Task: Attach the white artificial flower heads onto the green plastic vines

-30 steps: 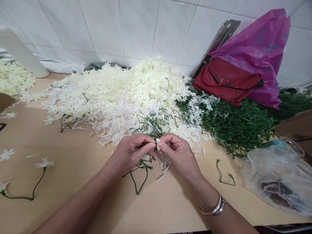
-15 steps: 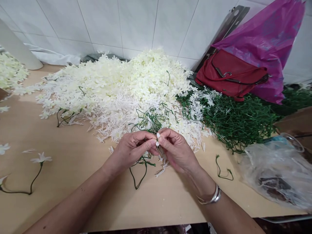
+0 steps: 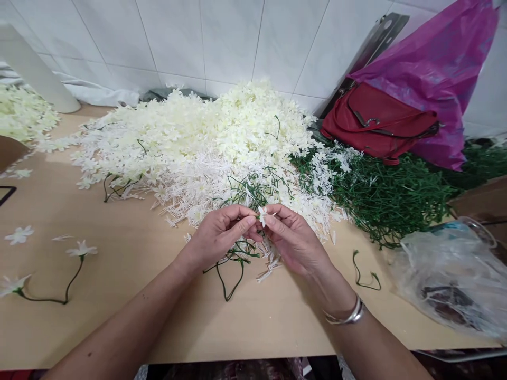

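Observation:
A small white artificial flower is between the fingertips of both hands, its petals facing up. My right hand pinches the flower, with a thin pale piece showing by its thumb and finger. Fingers closed, my left hand grips at the flower's base, where a bit of green stem shows; most of that stem is hidden. Below the hands, loose green stems lie on the table. Just beyond them spreads a heap of white flower heads, with thin white sticks along its near side.
A pile of green stems lies at the right, below a red bag and a purple plastic bag. A clear plastic bag is at the right edge. Two-flowered stem and single stem lie on the table.
The white flower has turned, so its open petals now show between my fingers. My hands stay close together. The whole view has shifted slightly, showing more of the left side.

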Demonstrator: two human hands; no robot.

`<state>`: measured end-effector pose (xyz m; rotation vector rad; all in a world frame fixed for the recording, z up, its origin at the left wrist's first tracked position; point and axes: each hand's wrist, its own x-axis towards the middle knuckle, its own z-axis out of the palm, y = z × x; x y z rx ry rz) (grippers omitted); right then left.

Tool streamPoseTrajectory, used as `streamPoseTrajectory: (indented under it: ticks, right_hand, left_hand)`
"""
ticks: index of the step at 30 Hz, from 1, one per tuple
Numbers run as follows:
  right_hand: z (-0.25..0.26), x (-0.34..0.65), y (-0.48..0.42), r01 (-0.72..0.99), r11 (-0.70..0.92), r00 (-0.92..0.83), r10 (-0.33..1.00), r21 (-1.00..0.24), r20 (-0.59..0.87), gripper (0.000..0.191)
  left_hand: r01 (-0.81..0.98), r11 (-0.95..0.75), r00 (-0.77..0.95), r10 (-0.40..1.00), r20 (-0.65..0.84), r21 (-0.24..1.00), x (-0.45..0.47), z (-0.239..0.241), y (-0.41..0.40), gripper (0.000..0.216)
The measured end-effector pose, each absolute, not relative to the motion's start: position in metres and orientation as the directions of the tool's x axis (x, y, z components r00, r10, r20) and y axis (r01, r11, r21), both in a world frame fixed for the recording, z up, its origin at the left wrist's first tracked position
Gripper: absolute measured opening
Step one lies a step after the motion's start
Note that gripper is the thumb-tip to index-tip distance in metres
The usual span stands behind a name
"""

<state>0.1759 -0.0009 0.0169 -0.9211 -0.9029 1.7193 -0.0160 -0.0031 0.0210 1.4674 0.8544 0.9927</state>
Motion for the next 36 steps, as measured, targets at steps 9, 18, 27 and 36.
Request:
streamPoseTrajectory:
  ticks: [9, 18, 27, 36]
  right_hand:
    - [0.010, 0.176, 0.001, -0.335, -0.246, -0.221, 0.959, -0.910, -0.178, 0.030]
    - [0.019, 0.182, 0.002, -0.283, -0.244, -0.287, 0.944, -0.928, -0.160, 0.027]
    - [0.035, 0.194, 0.002, -0.161, -0.112, -0.280, 0.958, -0.981, -0.063, 0.028]
    - [0.047, 0.231, 0.000, 0.490, 0.399, -0.632, 0.775, -0.775, 0.000, 0.008]
  left_hand:
    - [0.118, -0.212, 0.391, 0.908, 0.151, 0.970, -0.018, 0.019, -0.004, 0.021]
    - [0.180, -0.324, 0.398, 0.887, 0.232, 0.929, -0.017, 0.018, -0.004, 0.016]
    - [0.144, -0.274, 0.344, 0.915, 0.212, 0.951, -0.011, 0.023, -0.007, 0.021]
    - [-0.125, -0.093, 0.220, 0.968, 0.119, 0.988, -0.014, 0.025, -0.005, 0.033]
